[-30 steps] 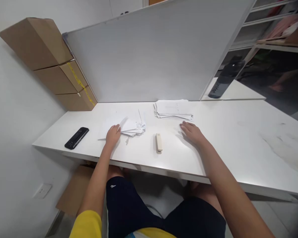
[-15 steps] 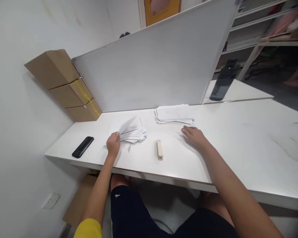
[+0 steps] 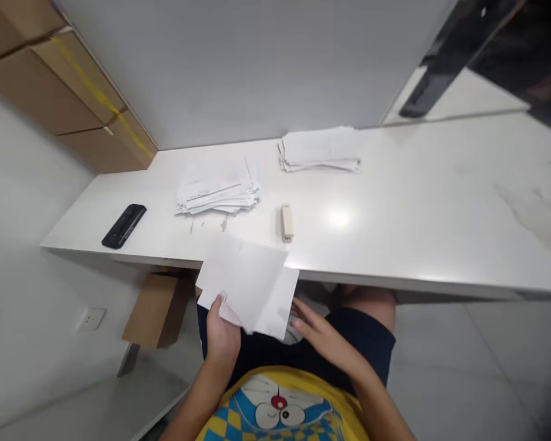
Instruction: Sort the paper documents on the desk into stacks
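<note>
My left hand is closed on white paper sheets, thumb on top at their lower left corner. The sheets overlap unevenly and hang above my lap, in front of the desk edge. My right hand is at their lower right edge with fingers apart; whether it touches the paper I cannot tell. Beyond the sheets lies an untidy paper pile on the desk. A cream stapler rests to the right of that pile. Farther back is a second paper stack.
A black phone-like device lies at the left of the white desk. Cardboard boxes are stacked in the left corner, and another box is below the desk. A dark bottle stands at the back right.
My left hand has drawn sheets off the left pile and brought them over my lap. My right hand has left the desk and come to the sheets. The view has tilted down.
</note>
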The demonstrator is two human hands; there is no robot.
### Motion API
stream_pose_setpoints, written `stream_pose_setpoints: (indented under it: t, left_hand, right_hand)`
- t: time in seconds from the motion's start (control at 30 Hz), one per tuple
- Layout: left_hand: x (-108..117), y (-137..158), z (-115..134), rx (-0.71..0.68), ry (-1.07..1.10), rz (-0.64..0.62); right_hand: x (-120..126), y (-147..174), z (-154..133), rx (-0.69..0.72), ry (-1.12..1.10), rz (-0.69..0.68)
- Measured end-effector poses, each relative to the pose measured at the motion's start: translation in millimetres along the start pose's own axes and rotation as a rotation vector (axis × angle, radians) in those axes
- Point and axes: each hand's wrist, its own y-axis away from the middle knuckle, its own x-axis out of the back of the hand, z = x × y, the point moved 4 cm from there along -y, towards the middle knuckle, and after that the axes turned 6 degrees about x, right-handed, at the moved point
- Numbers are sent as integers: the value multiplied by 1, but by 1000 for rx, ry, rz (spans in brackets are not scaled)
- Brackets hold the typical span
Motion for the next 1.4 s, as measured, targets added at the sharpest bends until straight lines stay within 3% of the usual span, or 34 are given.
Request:
stream_pose_setpoints:
  t: [0.1, 0.17, 0.27, 0.37, 0.47, 0.57, 0.7, 0.8, 0.97, 1.07, 1.17, 1.27, 1.4]
  left_hand:
    - [-15, 4, -2, -83, -97, -51]
    - [-24, 8, -5, -106, -178, -108]
    - [-28, 19, -11, -141, -300, -258]
    - [-24, 31, -17, -187, -387, -387]
    - [-26, 33, -8, -308, -423, -388]
    - [-45, 23, 16, -482, -461, -363]
    - [-78, -7, 50, -656, -534, -435]
    - [-95, -31, 61, -748, -656, -495]
    - [-118, -46, 57, -784, -681, -625]
    - [-134, -45, 58, -842, -580, -651]
    - [-144, -51, 55, -872, -554, -676]
    - [-144, -58, 47, -810, -627, -684]
    - [-133, -50, 41, -804, -663, -598]
  right_hand:
    - [-3, -2, -11, -14, -230, 112]
    - [-4, -6, -19, 12, -302, 262]
    - [-3, -7, -13, 78, -342, 503]
    - [10, -6, 4, 159, -296, 636]
    - [30, -7, 1, 238, -189, 669]
    - [47, -13, -34, 338, -21, 678]
    - [58, -33, -82, 479, 207, 709]
    - [66, -51, -87, 537, 266, 707]
    - [83, -64, -74, 604, 208, 658]
    - [91, -57, -81, 651, 248, 722]
    - [93, -50, -92, 700, 329, 700]
    - [94, -46, -91, 648, 443, 661]
    - [102, -42, -80, 569, 466, 711]
